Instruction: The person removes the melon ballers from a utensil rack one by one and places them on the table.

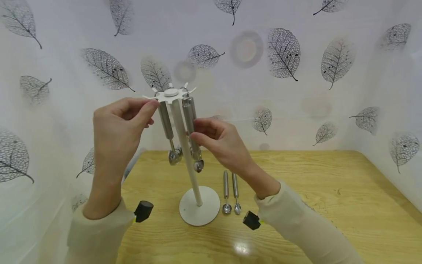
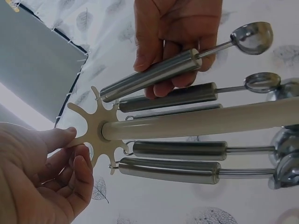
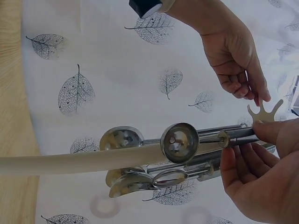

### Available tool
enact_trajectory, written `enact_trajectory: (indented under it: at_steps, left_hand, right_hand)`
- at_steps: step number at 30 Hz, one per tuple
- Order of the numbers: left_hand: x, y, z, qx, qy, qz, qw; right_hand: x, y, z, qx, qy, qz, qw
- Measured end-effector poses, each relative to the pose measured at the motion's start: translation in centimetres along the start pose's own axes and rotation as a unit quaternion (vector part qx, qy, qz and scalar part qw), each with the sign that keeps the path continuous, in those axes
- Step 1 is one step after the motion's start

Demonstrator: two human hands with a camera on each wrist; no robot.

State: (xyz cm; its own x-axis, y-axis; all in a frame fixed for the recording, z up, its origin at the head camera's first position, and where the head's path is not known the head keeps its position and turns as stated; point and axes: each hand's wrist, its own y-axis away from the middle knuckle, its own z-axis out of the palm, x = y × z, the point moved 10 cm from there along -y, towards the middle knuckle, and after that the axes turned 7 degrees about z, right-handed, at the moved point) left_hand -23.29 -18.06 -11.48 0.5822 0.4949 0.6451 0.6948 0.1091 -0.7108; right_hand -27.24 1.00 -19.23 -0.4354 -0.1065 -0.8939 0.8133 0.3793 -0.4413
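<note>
A white utensil stand has a round base and a top of radiating hooks. My left hand pinches one of those hooks between thumb and fingers. My right hand holds a melon baller by its steel handle, its ring at one of the hooks. In the right wrist view the held baller's round bowl points away from the hand. Several other steel scoops hang around the pole; one has an open oval ring for a head.
Two more steel scoops, one with a round bowl and one with a narrower bowl, lie side by side on the wooden table, right of the stand's base. A leaf-patterned curtain surrounds the table.
</note>
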Motion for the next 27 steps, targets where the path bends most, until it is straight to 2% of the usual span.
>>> enact_trajectory:
  at_steps: [12, 19, 27]
  left_hand:
    - [-0.3, 0.0, 0.3, -0.004, -0.003, -0.010, 0.9999]
    - [-0.5, -0.2, 0.4, 0.002, 0.009, -0.012, 0.9999]
    - [-0.6, -0.3, 0.3, 0.004, 0.010, -0.008, 0.9999]
  right_hand:
    - [-0.1, 0.1, 0.2, -0.036, -0.009, 0.019, 0.9991]
    - [-0.8, 0.4, -0.3, -0.040, -0.005, 0.009, 0.9992]
    - [-1.3, 1.1, -2.1, -0.016, -0.013, 0.009, 0.9998]
